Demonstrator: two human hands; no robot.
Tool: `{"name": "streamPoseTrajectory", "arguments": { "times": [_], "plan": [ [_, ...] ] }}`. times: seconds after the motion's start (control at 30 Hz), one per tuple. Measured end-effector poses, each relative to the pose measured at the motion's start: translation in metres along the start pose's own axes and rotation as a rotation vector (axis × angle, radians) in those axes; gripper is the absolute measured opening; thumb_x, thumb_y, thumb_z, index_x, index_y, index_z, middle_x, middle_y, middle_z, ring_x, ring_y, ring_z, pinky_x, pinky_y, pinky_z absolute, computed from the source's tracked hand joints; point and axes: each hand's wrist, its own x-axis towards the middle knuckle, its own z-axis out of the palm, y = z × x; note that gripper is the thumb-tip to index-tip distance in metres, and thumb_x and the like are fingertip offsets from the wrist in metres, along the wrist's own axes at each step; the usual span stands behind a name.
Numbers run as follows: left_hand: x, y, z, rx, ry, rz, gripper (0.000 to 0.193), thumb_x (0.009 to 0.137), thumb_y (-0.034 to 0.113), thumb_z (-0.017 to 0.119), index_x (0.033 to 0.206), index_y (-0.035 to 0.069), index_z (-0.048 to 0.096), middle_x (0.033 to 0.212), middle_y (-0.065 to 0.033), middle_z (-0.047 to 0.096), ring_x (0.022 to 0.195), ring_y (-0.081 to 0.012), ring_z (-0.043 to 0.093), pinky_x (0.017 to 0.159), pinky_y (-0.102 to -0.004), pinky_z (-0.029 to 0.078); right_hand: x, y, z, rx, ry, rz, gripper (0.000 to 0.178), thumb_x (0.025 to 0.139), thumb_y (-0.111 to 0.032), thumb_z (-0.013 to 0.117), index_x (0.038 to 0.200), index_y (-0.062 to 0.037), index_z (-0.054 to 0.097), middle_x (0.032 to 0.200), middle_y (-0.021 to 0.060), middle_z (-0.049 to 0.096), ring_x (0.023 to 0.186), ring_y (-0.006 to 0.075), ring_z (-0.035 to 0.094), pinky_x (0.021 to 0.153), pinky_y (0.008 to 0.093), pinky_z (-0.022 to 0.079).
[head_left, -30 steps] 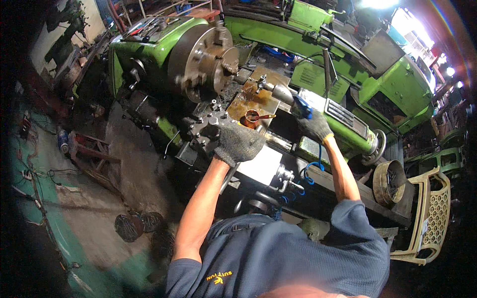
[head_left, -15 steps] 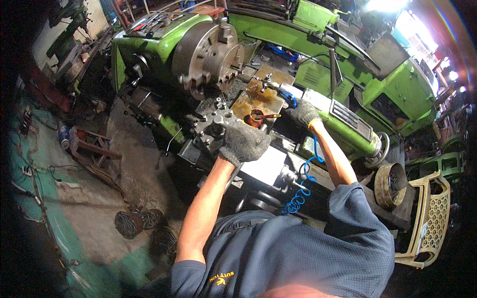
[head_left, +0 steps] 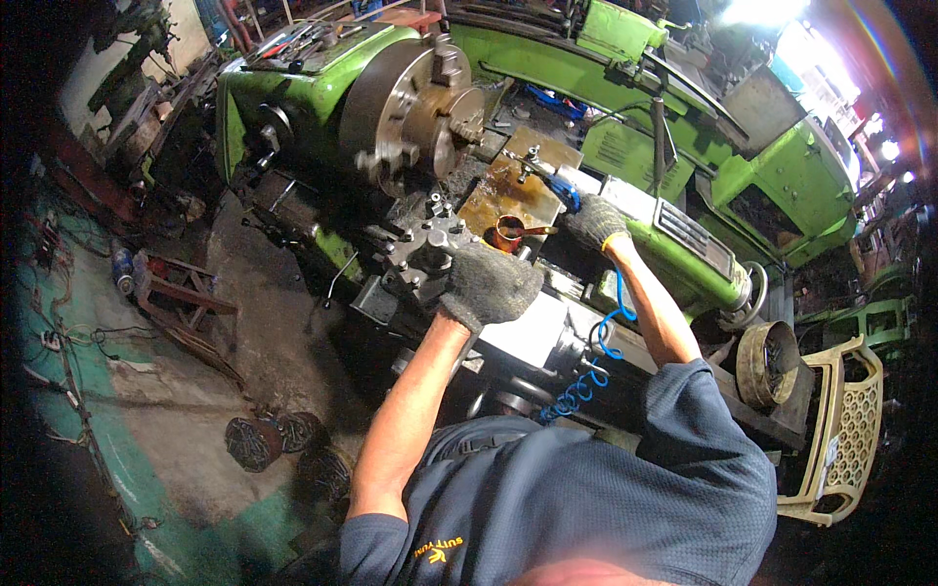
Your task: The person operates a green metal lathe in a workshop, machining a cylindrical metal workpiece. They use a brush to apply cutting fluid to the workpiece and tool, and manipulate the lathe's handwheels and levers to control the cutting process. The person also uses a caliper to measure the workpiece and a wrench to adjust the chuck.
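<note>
A dark grey knitted glove covers my left hand (head_left: 491, 284), which lies over the near side of the bolted tool post (head_left: 422, 252) of a green lathe. Its fingers curl down out of sight, so their grip is hidden. My right hand (head_left: 598, 224), gloved too, closes round a blue air gun (head_left: 565, 192) beside the tailstock (head_left: 674, 234); a blue coiled hose (head_left: 611, 337) hangs below that hand. Between the hands stands a reddish cup (head_left: 506, 234) with a brush-like handle (head_left: 535, 231) sticking out. The large chuck (head_left: 396, 117) holds a round metal workpiece (head_left: 457, 125).
Tools lie on the green headstock (head_left: 303, 49). An oily brown plate (head_left: 523, 190) lies across the bed. To the right are a handwheel (head_left: 750, 290), a round tin (head_left: 767, 363) and a beige plastic chair (head_left: 845, 430). Cables run over the floor at left.
The chuck's jaws sit at a different angle and look smeared, so it is turning. My left hand has shifted slightly right. The right hand stays nearly in place.
</note>
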Motion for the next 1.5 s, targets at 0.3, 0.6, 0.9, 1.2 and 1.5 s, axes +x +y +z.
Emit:
{"name": "streamPoseTrajectory", "arguments": {
  "times": [0.3, 0.6, 0.9, 1.2, 1.5],
  "plan": [
    [0.001, 0.002, -0.002, 0.060, -0.005, 0.008, 0.036, 0.079, 0.039, 0.068, 0.054, 0.013, 0.062, 0.051, -0.0114, 0.054, 0.049, -0.0345, 0.054, 0.053, -0.0513, 0.039, 0.048, -0.012, 0.008, 0.014, 0.006, -0.117, 0.039, 0.079, -0.033, 0.073, 0.103, -0.0014, 0.074, 0.102, 0.0250, 0.073, 0.094, 0.0392, 0.071, 0.083, 0.0472, 0.055],
    [0.001, 0.002, -0.007, 0.143, -0.049, 0.078, 0.034, 0.086, 0.031, 0.063, 0.057, 0.015, 0.062, 0.050, -0.0105, 0.055, 0.045, -0.0316, 0.056, 0.048, -0.0488, 0.042, 0.085, -0.015, 0.034, 0.215, -0.114, -0.048, 0.028, 0.080, -0.025, 0.074, 0.085, 0.0023, 0.072, 0.066, 0.0128, 0.069, 0.058, 0.0228, 0.068, 0.057, 0.0391, 0.054],
    [0.011, 0.007, -0.011, 0.069, 0.014, 0.035, 0.024, 0.077, 0.028, 0.065, 0.057, 0.017, 0.062, 0.052, -0.0096, 0.057, 0.046, -0.0312, 0.056, 0.046, -0.0472, 0.043, 0.087, -0.007, 0.039, 0.384, -0.140, 0.007, 0.035, 0.079, -0.031, 0.077, 0.083, 0.0036, 0.074, 0.072, 0.0158, 0.073, 0.061, 0.0242, 0.071, 0.060, 0.0404, 0.057],
    [0.004, 0.002, -0.007, 0.109, -0.019, 0.068, 0.027, 0.080, 0.029, 0.067, 0.057, 0.015, 0.061, 0.052, -0.0100, 0.057, 0.046, -0.0312, 0.056, 0.047, -0.0489, 0.042, 0.075, -0.031, 0.024, 0.368, -0.192, 0.004, 0.039, 0.081, -0.035, 0.074, 0.082, 0.0040, 0.072, 0.069, 0.0138, 0.070, 0.057, 0.0214, 0.068, 0.054, 0.0389, 0.055],
    [0.003, 0.002, -0.004, 0.116, -0.028, 0.064, 0.022, 0.080, 0.027, 0.066, 0.061, 0.016, 0.063, 0.053, -0.0091, 0.057, 0.046, -0.0309, 0.056, 0.047, -0.0478, 0.042, 0.075, -0.017, 0.033, 0.535, -0.190, 0.074, 0.031, 0.081, -0.029, 0.078, 0.079, 0.0015, 0.072, 0.064, 0.0089, 0.068, 0.056, 0.0189, 0.067, 0.053, 0.0372, 0.054]
  ]
}}
